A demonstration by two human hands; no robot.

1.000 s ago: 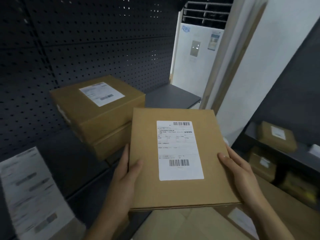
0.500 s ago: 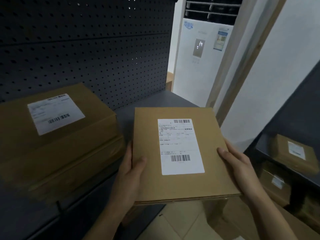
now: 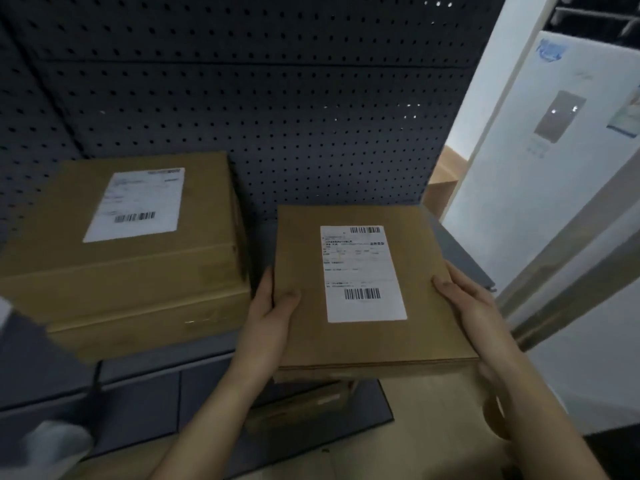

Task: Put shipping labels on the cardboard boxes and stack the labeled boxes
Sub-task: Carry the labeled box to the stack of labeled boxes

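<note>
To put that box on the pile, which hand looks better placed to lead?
Probably the left hand. It grips the box on the edge facing the stack, which sits to the left. The right hand holds the far edge and would follow.

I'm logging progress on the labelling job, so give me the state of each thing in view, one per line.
held box: labelled, lifted, level, not yet on the stack
shipping label: stuck flat on the held box's top
left hand: gripping the box's left edge
right hand: gripping the box's right edge
stacked boxes: two high on the shelf, top one labelled
shelf: partly bare beside the stack
</note>
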